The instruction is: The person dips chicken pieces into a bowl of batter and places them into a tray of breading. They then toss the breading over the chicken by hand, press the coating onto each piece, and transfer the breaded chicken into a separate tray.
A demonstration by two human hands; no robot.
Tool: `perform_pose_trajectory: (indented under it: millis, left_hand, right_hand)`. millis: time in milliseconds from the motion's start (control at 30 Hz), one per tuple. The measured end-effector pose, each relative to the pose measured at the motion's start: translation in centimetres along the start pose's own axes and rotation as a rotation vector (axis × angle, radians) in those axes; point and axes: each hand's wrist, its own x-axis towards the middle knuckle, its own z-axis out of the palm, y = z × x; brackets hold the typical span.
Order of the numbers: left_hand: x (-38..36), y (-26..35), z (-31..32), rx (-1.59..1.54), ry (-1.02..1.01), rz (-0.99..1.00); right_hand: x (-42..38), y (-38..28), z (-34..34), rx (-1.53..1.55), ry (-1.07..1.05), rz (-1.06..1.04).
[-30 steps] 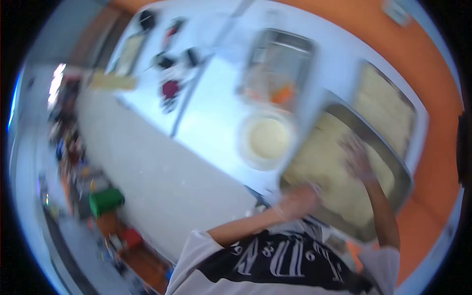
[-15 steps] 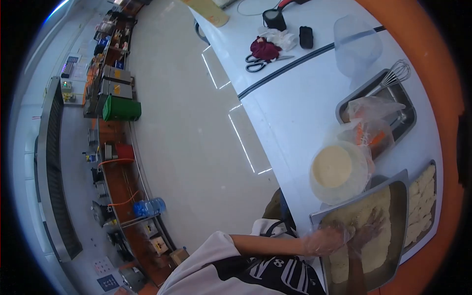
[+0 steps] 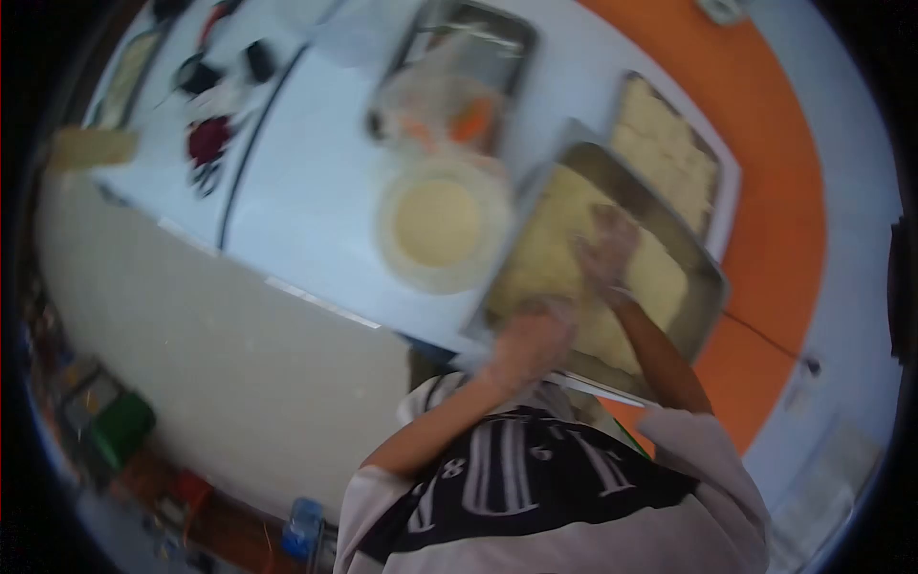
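The whole view is smeared with motion, so edges are soft and small details are lost. Both hands are down in a large metal tray (image 3: pixel 703 277) that sits at the near edge of the white bench (image 3: pixel 306 210), one corner of it hanging over toward the person. The tray holds a pale yellow, crumbly coating (image 3: pixel 555 239) spread across its bottom. The left hand (image 3: pixel 531 335) rests at the tray's near end, wrapped in what looks like a thin clear glove, and it is too blurred to tell how its fingers are set or whether they hold anything. The right hand (image 3: pixel 607 249) lies flat on the crumbs toward the middle of the tray, fingers spread wide and dusted pale. Just beside the tray's left side stands a round, translucent bowl (image 3: pixel 438 225) with smooth creamy batter in it. Beyond the bowl, toward the far edge, a second metal tray (image 3: pixel 512 33) carries crumpled clear plastic with something orange inside, hard to make out. A third tray (image 3: pixel 669 158) of pale pieces lies close behind the first, by the bench's orange edge. At the far left corner are dark small items, blurred beyond naming.
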Motion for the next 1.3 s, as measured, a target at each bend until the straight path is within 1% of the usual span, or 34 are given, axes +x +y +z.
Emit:
perform_pose_trajectory:
  millis: [33,100,133,167,200,233,267,300,333,367,433,500,533,600,633,667,700,733,767,800,833,867,933,967,1000,1033,1067,1100,1133,1167,1200,1233,1267,1300]
  left_hand:
    - [0.5,-0.1,0.1,0.074,0.067,0.032]
    - [0.4,0.8,-0.5,-0.027,0.038,-0.064]
    - [0.2,1.1,-0.2,-0.049,0.026,-0.023]
    - [0.5,1.1,-0.1,-0.01,0.105,0.022]
    - [0.6,0.7,-0.3,0.031,0.189,0.052]
    - [0.7,0.2,-0.4,0.022,0.19,0.051]
    - [0.6,0.2,-0.6,0.023,0.146,0.003]
    - [0.6,0.5,-0.6,0.025,0.099,-0.045]
    - [0.5,0.7,-0.7,0.017,0.094,-0.054]
    - [0.3,1.5,-0.9,0.038,0.08,-0.045]
    - [1.4,1.0,-0.9,0.068,0.073,-0.037]
    - [0.8,1.9,-1.2,0.055,-0.072,-0.193]
    - [0.7,2.1,-1.2,0.056,-0.068,-0.173]
    - [1.1,1.3,-0.7,0.06,0.071,-0.082]
    - [1.8,0.5,-0.6,0.072,0.078,-0.066]
    - [2.3,-0.4,-0.5,0.094,-0.037,-0.093]
    - [2.9,-0.7,-0.4,0.117,-0.154,-0.124]
    - [4.2,-0.3,-0.7,0.127,-0.161,-0.117]
    - [6.6,-0.1,-1.2,0.064,-0.034,-0.04]
    - [9.3,0.1,-1.6,0.0,0.09,0.039]
    - [12.6,-1.0,-0.7,0.051,0.144,0.08]
    - [15.6,-2.7,1.2,0.098,0.184,0.123]
    - [19.7,-5.1,4.0,0.145,0.144,0.146]
    - [20.9,-5.4,4.5,0.188,0.133,0.164]
    - [21.1,-4.7,4.7,0.195,0.121,0.178]
    - [20.8,-3.8,4.5,0.045,0.102,0.158]
    - [20.5,-3.0,3.9,-0.103,0.088,0.134]
    - [20.1,-2.2,2.4,-0.096,0.083,0.137]
    - [19.4,-1.2,0.5,-0.093,0.027,0.133]
    - [18.2,-0.5,-1.0,-0.094,-0.031,0.124]
    - [16.7,-0.5,-2.0,-0.097,-0.034,0.112]
    - [15.2,-0.8,-3.0,-0.097,0.072,0.182]
    - [13.7,-0.9,-3.9,-0.098,0.182,0.248]
    - [11.8,-0.4,-5.1,-0.103,0.187,0.225]
  right_hand:
    - [0.7,-0.4,-1.6,0.062,-0.089,0.004]
    - [0.3,-1.2,-0.9,-0.071,-0.032,-0.002]
    - [0.4,-0.6,-1.0,-0.128,-0.006,-0.02]
    - [0.6,1.1,-2.4,-0.155,-0.001,-0.007]
    - [1.5,1.5,-3.8,-0.076,-0.136,-0.077]
    - [2.3,1.8,-4.1,0.014,-0.28,-0.152]
    - [3.1,2.4,-4.1,0.014,-0.292,-0.157]
    - [3.7,3.4,-4.0,0.051,-0.339,-0.297]
    - [4.0,4.2,-4.0,0.09,-0.382,-0.436]
    - [3.7,4.7,-4.4,0.094,-0.381,-0.439]
    - [3.5,5.2,-3.6,0.073,-0.358,-0.48]
    - [1.5,4.5,-4.0,0.088,-0.358,-0.44]
    - [2.7,4.5,-4.5,0.075,-0.317,-0.465]
    - [3.1,3.6,-5.4,0.078,-0.247,-0.423]
    - [2.6,3.6,-5.5,0.11,-0.207,-0.378]
    - [1.9,4.3,-6.1,0.108,-0.195,-0.372]
    - [0.6,5.9,-6.6,0.372,-0.137,-0.14]
    - [-0.7,7.2,-7.1,0.632,-0.076,0.098]
    - [-1.6,8.5,-7.3,0.635,-0.06,0.102]
    - [-2.4,9.6,-7.4,0.676,-0.018,0.465]
    - [-3.5,10.2,-7.1,0.707,0.023,0.838]
    - [-4.6,10.5,-5.5,0.714,0.032,0.864]
    - [-5.4,10.8,-2.2,0.423,0.117,0.745]
    - [-5.1,10.1,-2.6,0.425,0.131,0.762]
    - [-4.6,8.9,-4.0,0.53,0.046,0.762]
    - [-4.0,7.7,-5.8,0.637,-0.042,0.758]
    - [-2.8,6.5,-8.3,0.641,-0.035,0.767]
    - [-1.4,5.3,-10.9,0.703,-0.095,0.71]
    - [-0.6,4.5,-11.9,0.765,-0.162,0.651]
    - [-0.1,3.8,-11.2,0.77,-0.172,0.654]
    - [0.7,2.9,-10.2,0.672,-0.146,0.442]
    - [1.5,2.2,-9.4,0.571,-0.119,0.226]
    - [1.7,1.5,-7.9,0.574,-0.133,0.218]
    - [1.4,0.7,-6.0,0.385,-0.146,0.151]
